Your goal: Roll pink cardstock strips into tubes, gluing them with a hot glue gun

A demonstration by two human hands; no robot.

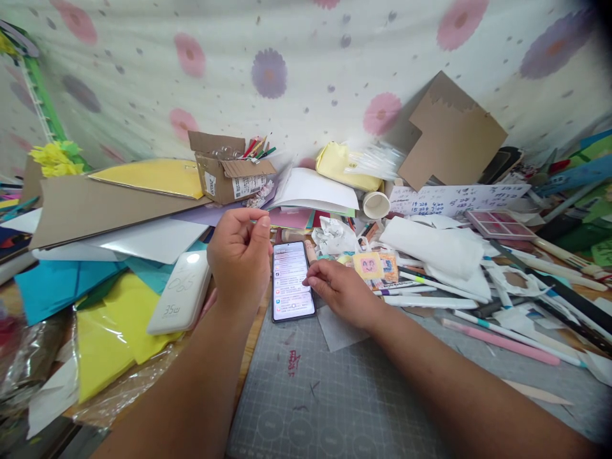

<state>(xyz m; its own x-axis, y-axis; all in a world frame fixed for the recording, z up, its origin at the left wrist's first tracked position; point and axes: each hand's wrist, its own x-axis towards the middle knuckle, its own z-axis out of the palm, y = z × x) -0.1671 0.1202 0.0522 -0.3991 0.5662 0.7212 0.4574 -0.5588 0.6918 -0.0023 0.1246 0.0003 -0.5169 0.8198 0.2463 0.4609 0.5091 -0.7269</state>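
A lit phone (293, 280) lies face up at the far edge of the grey cutting mat (306, 395), its screen filled with a list of notices. My left hand (243, 255) is raised at the phone's left, fingers curled and thumb tip against the index finger. Whatever that pinch holds, if anything, is too small to make out. Over the phone's right edge, my right hand (337, 290) has its fingers bent and the tips drawn together at the screen. I cannot tell whether those tips touch the glass or hold something tiny.
A white power bank (180, 293) sits left of my left wrist, beside yellow sheets (112, 325) in clear plastic. Behind stand a cardboard box (229, 175) of pencils and a paper cup (376, 205) on its side. Pens, crumpled paper (335, 236) and a pink stick (502, 342) crowd the right.
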